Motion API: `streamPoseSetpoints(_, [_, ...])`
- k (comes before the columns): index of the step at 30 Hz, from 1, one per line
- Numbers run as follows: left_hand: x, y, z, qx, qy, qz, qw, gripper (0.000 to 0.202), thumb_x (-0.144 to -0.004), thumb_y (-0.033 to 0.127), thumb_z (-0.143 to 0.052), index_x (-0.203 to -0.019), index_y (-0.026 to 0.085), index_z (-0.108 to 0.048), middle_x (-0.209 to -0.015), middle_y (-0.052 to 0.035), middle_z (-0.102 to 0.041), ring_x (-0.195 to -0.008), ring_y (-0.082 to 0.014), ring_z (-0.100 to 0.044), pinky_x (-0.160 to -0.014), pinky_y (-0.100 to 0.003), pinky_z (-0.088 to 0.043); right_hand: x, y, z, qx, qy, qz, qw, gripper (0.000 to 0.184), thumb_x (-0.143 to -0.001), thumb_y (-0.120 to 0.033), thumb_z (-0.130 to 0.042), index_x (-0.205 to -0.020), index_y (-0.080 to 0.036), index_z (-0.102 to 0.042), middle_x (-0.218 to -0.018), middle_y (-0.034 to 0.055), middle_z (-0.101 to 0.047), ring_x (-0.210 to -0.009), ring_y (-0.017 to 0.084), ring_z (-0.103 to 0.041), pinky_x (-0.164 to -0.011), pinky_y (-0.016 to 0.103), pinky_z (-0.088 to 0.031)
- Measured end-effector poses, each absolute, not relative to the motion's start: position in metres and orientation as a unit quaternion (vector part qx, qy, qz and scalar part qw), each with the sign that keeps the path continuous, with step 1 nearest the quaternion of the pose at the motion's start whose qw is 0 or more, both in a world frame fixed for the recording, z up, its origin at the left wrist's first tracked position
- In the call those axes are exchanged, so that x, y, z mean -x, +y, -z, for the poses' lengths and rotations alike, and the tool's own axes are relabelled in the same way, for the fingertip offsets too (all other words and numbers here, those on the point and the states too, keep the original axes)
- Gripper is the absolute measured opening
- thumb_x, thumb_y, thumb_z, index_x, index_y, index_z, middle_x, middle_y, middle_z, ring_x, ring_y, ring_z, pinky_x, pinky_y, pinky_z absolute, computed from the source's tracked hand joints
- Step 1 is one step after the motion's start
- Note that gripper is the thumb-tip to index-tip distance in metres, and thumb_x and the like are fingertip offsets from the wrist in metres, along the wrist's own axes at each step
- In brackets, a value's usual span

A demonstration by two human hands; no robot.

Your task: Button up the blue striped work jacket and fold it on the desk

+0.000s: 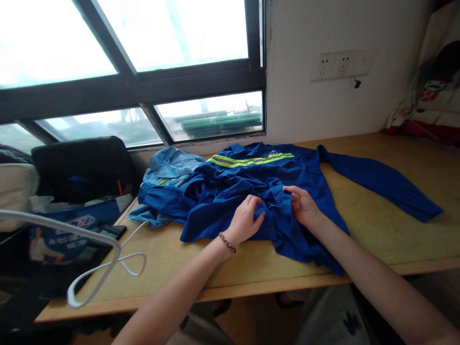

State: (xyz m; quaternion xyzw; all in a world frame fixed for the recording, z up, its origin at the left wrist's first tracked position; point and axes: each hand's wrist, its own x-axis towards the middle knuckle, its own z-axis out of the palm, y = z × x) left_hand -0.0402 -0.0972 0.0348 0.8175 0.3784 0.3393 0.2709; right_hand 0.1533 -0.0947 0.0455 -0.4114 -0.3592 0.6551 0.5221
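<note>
A blue work jacket point(309, 172) with a yellow-green reflective stripe across its chest lies spread on the wooden table, its front bunched in the middle. One sleeve stretches out to the right. My left hand point(247, 218), with a beaded bracelet at the wrist, has its fingers curled on the fabric near the front opening. On the other side of that opening, my right hand point(302, 205) pinches a lifted fold of the jacket between thumb and fingers. A small pale label or mark shows on the cloth between my hands.
Beside the jacket on the left lies a crumpled light blue garment point(172, 165). A white cable point(97, 237) loops over the left end of the wooden table point(377, 235). Left of it are a black chair point(84, 163) and a blue printed bag point(82, 223). A window and wall sockets point(341, 64) are behind.
</note>
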Motion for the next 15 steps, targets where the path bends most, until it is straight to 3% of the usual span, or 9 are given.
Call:
streamPoseSetpoints(5, [0.034, -0.113, -0.041, -0.896, 0.309, -0.183, 0.261, 0.014, -0.066, 0.024, -0.064, -0.077, 0.019, -0.058, -0.076, -0.0025, -0.056, -0.060, -0.0125, -0.052, -0.053, -0.021, -0.038, -0.153, -0.097, -0.048, 0.431, -0.307, -0.636, 0.562, 0.017, -0.067, -0.036, -0.055, -0.063, -0.019, -0.053, -0.044, -0.0022, -0.052, -0.039, 0.011, -0.047, -0.036, 0.022, -0.034])
streamPoseSetpoints(9, [0.035, -0.107, -0.031, -0.890, 0.303, -0.166, 0.297, 0.011, -0.062, 0.022, -0.067, -0.067, 0.018, -0.058, -0.063, -0.0006, -0.057, -0.054, -0.0113, -0.051, -0.047, -0.019, -0.035, -0.153, -0.099, -0.052, 0.423, -0.317, -0.641, 0.557, 0.020, -0.066, -0.038, -0.058, -0.065, -0.019, -0.055, -0.049, -0.0011, -0.056, -0.044, 0.013, -0.052, -0.041, 0.023, -0.038])
streamPoseSetpoints(11, [0.038, -0.106, -0.031, -0.858, 0.325, -0.172, 0.359, 0.012, -0.065, 0.025, -0.065, -0.063, 0.017, -0.056, -0.055, -0.0003, -0.056, -0.047, -0.0104, -0.050, -0.042, -0.019, -0.034, -0.150, -0.101, -0.054, 0.417, -0.332, -0.636, 0.558, 0.020, -0.064, -0.037, -0.061, -0.065, -0.018, -0.055, -0.050, -0.0017, -0.055, -0.045, 0.012, -0.051, -0.042, 0.023, -0.038])
streamPoseSetpoints(15, [0.041, -0.106, -0.042, -0.700, 0.366, -0.174, 0.587, 0.018, -0.074, 0.032, -0.054, -0.069, 0.016, -0.049, -0.050, -0.0005, -0.057, -0.040, -0.0122, -0.054, -0.037, -0.019, -0.040, -0.138, -0.104, -0.052, 0.402, -0.413, -0.602, 0.552, 0.020, -0.058, -0.031, -0.068, -0.065, -0.018, -0.054, -0.051, -0.0055, -0.050, -0.038, 0.006, -0.039, -0.038, 0.019, -0.028])
